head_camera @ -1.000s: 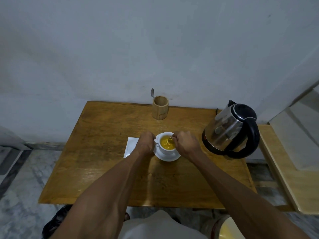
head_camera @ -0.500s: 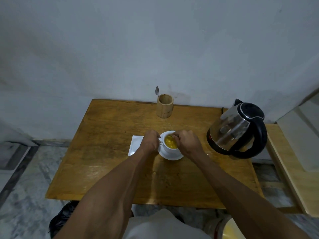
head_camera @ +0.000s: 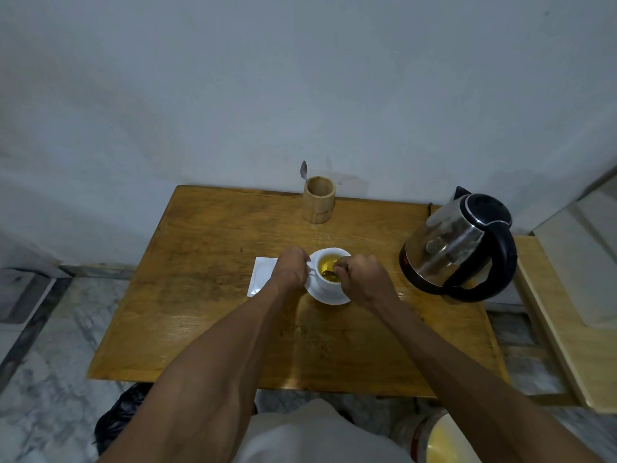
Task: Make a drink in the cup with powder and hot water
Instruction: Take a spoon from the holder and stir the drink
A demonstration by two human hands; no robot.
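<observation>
A white cup [head_camera: 325, 283] full of yellow liquid stands on a white saucer [head_camera: 329, 297] in the middle of the wooden table [head_camera: 207, 295]. My left hand [head_camera: 292, 267] pinches the cup's handle on its left side. My right hand [head_camera: 362, 279] is closed on a small spoon [head_camera: 329, 273] whose bowl dips into the liquid. A white sachet [head_camera: 262, 275] lies flat just left of the cup, partly under my left wrist. The steel kettle [head_camera: 457, 245] with black lid and handle stands at the right of the table.
A bamboo holder [head_camera: 319, 199] with a second spoon [head_camera: 303, 170] stands at the table's back edge against the wall. A lower wooden bench [head_camera: 564, 329] adjoins the table on the right. A black bag [head_camera: 117, 419] lies on the marble floor below.
The camera has shifted a little, so the table sits further right in view. Both hands stay at the cup; the right hand has moved the spoon slightly within the liquid.
</observation>
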